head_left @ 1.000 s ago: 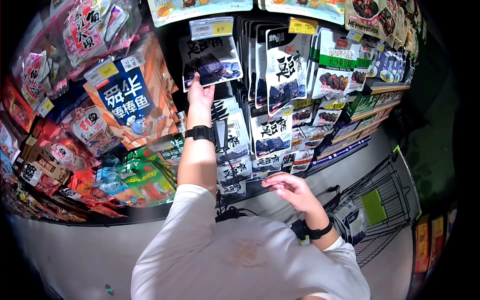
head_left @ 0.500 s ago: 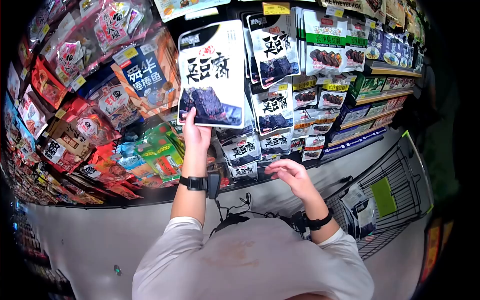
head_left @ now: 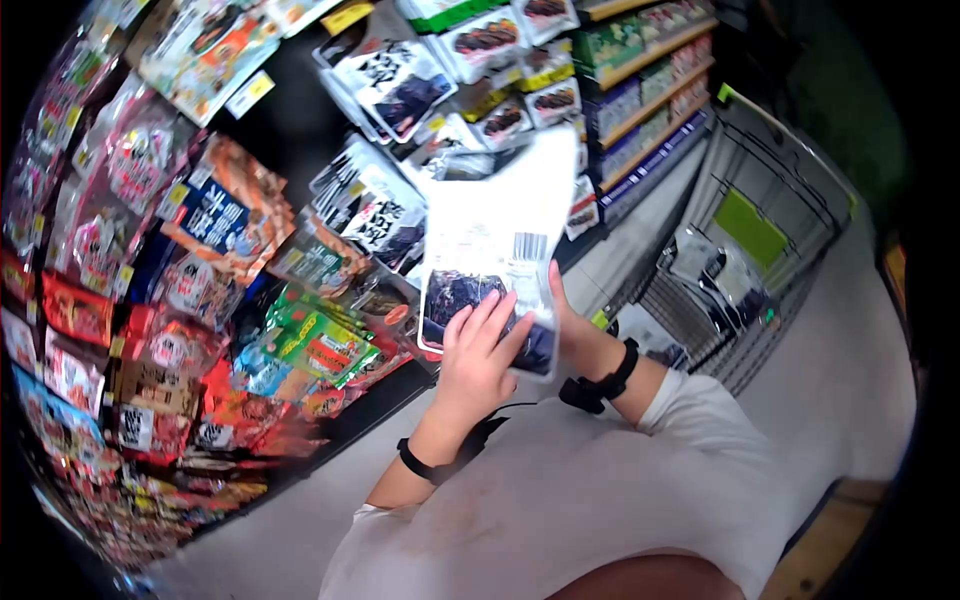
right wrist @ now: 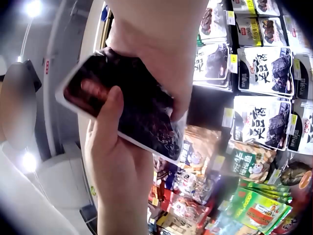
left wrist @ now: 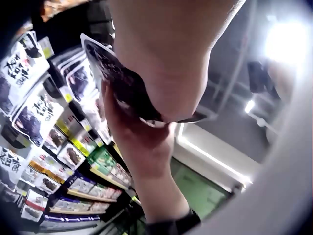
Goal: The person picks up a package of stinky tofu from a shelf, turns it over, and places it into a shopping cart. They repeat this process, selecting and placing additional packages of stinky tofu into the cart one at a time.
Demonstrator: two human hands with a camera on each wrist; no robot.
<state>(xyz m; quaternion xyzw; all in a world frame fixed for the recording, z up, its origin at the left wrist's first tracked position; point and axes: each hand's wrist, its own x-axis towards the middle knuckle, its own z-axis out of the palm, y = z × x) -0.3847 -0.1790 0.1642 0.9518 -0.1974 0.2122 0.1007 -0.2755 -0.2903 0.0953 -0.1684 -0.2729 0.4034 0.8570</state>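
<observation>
A white and dark food pouch (head_left: 490,250), its barcode side facing up, is held in front of the chest by both hands. The left hand (head_left: 475,365) lies with its fingers spread over the pouch's lower face; in the right wrist view the thumb of the left hand (right wrist: 120,142) presses the other side. At the lower right edge the right hand (head_left: 572,325) grips the pouch, mostly hidden behind it. From the left wrist view, the right hand (left wrist: 142,137) is seen holding the pouch (left wrist: 122,78) along its edge.
Racks of hanging snack packets (head_left: 225,215) fill the left, with more white pouches (head_left: 395,80) above the hands. Shelves of boxes (head_left: 640,85) stand beyond. A wire shopping cart (head_left: 790,150) at the right holds several pouches (head_left: 725,280). A black shelf edge (head_left: 375,415) runs below the packets.
The left hand has brought the pouch from the rack down towards the body, its barcode side now showing. The right hand has taken hold of it too. The head view has turned rightward.
</observation>
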